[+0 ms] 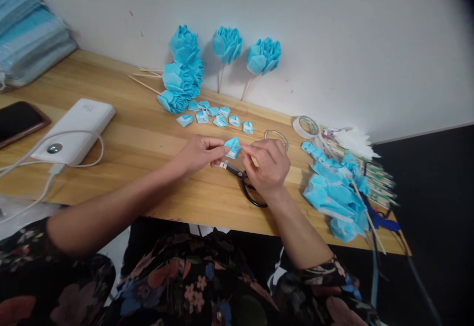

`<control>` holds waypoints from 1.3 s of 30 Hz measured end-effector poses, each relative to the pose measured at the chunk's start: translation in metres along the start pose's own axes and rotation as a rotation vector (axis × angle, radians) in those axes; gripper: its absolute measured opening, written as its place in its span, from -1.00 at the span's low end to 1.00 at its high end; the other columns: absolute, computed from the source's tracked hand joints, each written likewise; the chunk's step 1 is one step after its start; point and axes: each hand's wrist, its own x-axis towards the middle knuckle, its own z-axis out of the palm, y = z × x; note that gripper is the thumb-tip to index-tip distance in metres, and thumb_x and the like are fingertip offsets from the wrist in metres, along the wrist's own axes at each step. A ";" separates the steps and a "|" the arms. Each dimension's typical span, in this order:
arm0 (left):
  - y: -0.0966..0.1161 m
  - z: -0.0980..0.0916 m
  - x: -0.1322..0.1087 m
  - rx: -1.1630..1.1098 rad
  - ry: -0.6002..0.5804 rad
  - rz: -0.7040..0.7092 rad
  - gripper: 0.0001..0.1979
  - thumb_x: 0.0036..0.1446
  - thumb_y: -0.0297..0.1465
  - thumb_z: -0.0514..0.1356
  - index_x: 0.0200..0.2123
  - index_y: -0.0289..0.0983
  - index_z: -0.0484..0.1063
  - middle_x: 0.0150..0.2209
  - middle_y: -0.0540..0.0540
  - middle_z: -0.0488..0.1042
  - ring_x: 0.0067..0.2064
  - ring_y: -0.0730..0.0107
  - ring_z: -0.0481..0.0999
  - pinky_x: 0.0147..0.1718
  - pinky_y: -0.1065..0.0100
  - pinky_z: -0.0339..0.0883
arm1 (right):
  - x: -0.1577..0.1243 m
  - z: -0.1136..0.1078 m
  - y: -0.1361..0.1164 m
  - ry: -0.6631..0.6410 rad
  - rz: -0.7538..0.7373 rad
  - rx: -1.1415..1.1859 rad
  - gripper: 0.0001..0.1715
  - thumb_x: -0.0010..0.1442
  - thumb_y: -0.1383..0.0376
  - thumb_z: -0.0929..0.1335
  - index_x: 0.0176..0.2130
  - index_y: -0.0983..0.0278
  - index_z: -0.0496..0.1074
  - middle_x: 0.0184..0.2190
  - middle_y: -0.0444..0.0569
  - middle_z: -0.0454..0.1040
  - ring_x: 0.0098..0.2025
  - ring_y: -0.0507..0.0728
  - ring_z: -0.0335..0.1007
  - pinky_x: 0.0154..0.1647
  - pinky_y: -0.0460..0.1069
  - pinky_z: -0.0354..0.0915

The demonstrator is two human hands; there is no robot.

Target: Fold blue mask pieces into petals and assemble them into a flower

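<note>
Between my two hands is a small folded blue paper piece [233, 147], roughly five-sided. My left hand [202, 152] pinches its left side between thumb and fingers. The fingertips of my right hand [267, 164] are closed at its right edge. Black-handled scissors [254, 198] lie on the table under my hands, partly hidden by the right one. Just beyond, several similar folded paper pieces [220, 120] lie in loose rows. A thin ring [277, 133] rests behind my right hand.
Blue paper flowers on sticks [181, 79] lie at the back; others [264, 57] lean against the wall. A tape roll [305, 127], crumpled blue paper [333, 192] and a blue-handled tool [385, 222] are at right. A white power bank [79, 123] with cables and a phone [20, 121] sit left.
</note>
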 end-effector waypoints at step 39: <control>-0.005 -0.006 0.005 -0.089 0.134 0.027 -0.70 0.07 -0.18 0.31 -0.51 -0.28 0.44 -0.61 0.05 0.35 -0.54 0.56 0.29 -0.54 0.47 0.15 | 0.030 0.004 0.010 -0.467 0.616 0.915 -0.50 0.31 0.12 0.33 0.20 0.13 0.36 -0.27 -0.10 0.50 -0.20 0.09 0.45 -0.12 0.05 0.46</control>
